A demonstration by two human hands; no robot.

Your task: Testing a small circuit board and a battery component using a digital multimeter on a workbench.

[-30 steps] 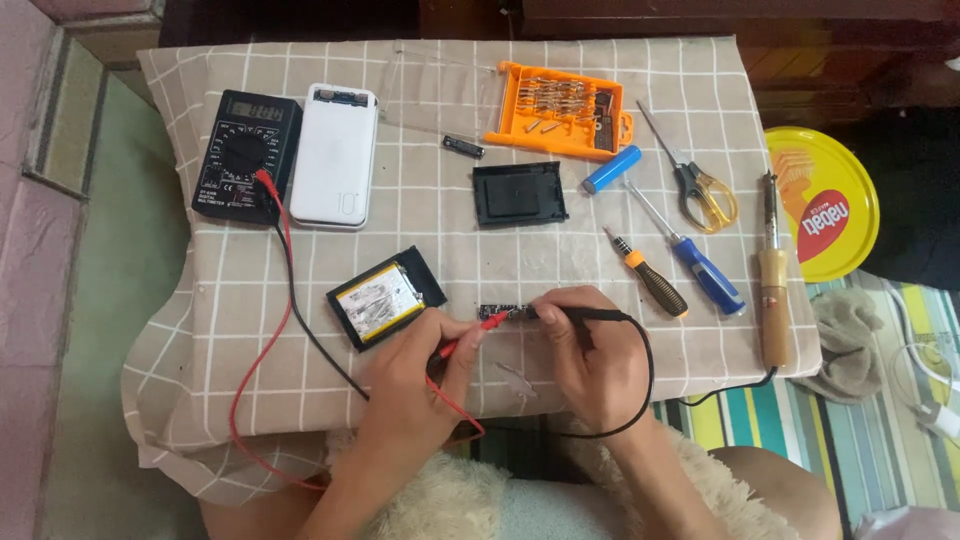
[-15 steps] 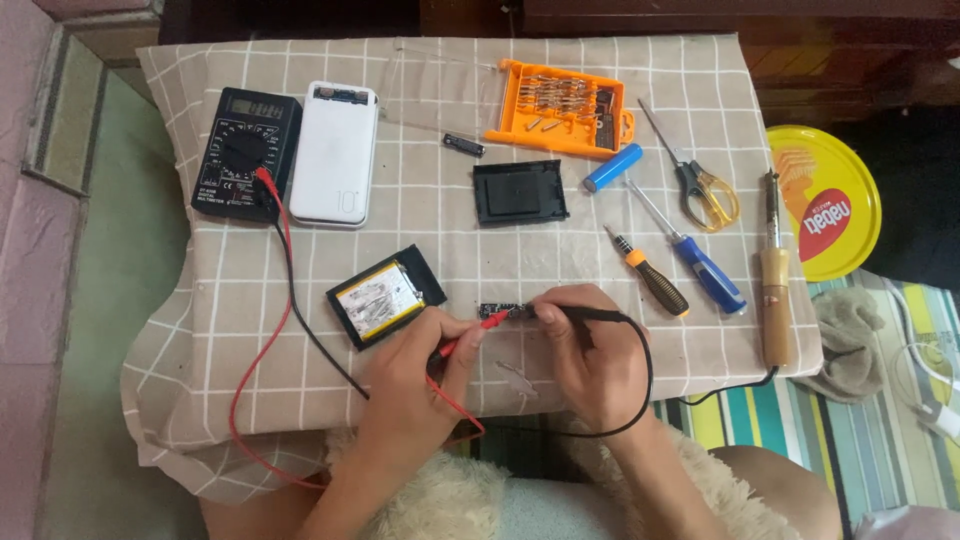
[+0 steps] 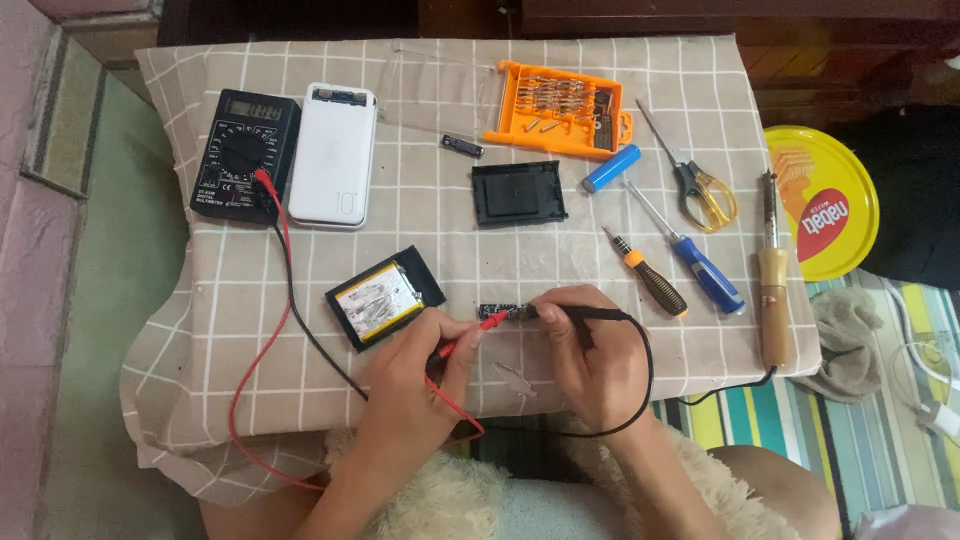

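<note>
A: Stock on the bench, largest first?

B: Checked tablecloth over the table. Yellow round tin lid off to the right edge. White power bank shell; black digital multimeter just beside it, both leads plugged in. Orange screwdriver-bit case, open. Soldering iron with wooden handle. Flat pouch battery in its black tray. Black plastic cover. Scissors, blue-handled screwdriver, orange-and-black screwdriver, blue cylindrical cell.

A: And the smallest item?

B: Small circuit board, near the front edge, between the two hands, just right of the battery.

A: Hands?

B: Left hand pinches the red probe, tip aimed at the board's left end. Right hand grips the black probe, tip at the board's right end. Whether either tip touches a pad is too small to tell.

A: Handling note for the measurement?

B: My judgement: rest both wrists on the cloth, keep the tips steady and apart so they cannot bridge contacts, and keep the loose board from sliding.
</note>
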